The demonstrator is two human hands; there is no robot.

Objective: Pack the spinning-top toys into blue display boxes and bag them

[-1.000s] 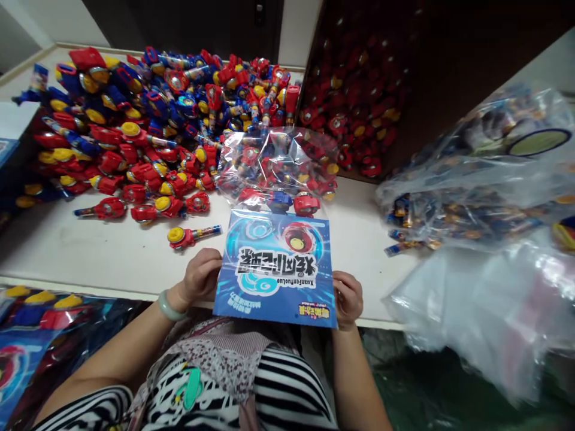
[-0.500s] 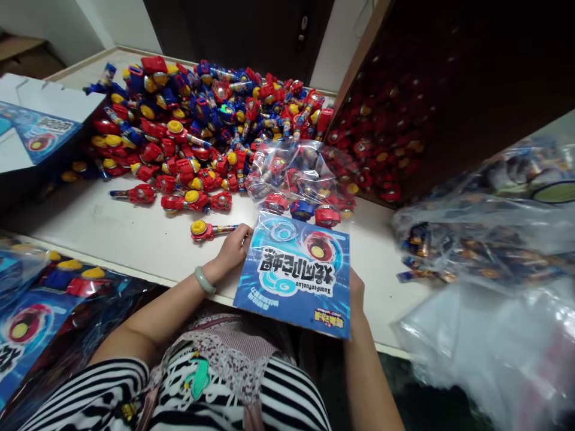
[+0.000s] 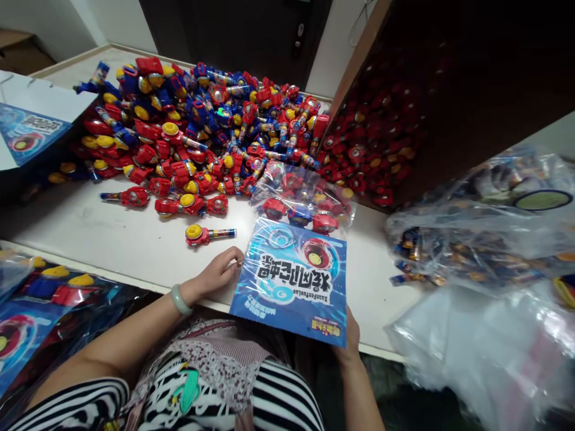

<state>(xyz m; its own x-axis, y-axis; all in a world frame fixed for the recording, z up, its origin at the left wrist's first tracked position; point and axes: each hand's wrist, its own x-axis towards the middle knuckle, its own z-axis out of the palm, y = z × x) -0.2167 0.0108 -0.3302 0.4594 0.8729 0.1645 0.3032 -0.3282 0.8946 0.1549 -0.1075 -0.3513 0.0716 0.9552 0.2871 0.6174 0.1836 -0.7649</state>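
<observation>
A clear plastic bag (image 3: 309, 194) holds a blue printed card (image 3: 294, 311) and, beyond the card's far edge, a row of red and blue toys (image 3: 299, 215). Its near part overhangs the front edge of the table. My left hand (image 3: 221, 270), with a pale bangle at the wrist, has its fingers curled against the bag's left edge. Under the lower right corner of the card, my right hand (image 3: 350, 335) grips the package; most of its fingers are hidden. A single red toy with a yellow knob and a tube (image 3: 210, 234) lies just beyond my left hand.
A large heap of red, blue and yellow toys (image 3: 197, 131) covers the table's back, against a brown board (image 3: 354, 66). Clear bags of small parts (image 3: 476, 245) and loose plastic bags (image 3: 458, 335) lie right. Packed sets (image 3: 27, 329) are at lower left, a printed box (image 3: 36, 129) at upper left.
My left hand has moved down the package's left edge, toward my body. My right hand has shifted lower around the card's corner. The bag's puffed far end has sunk down. The view has shifted slightly.
</observation>
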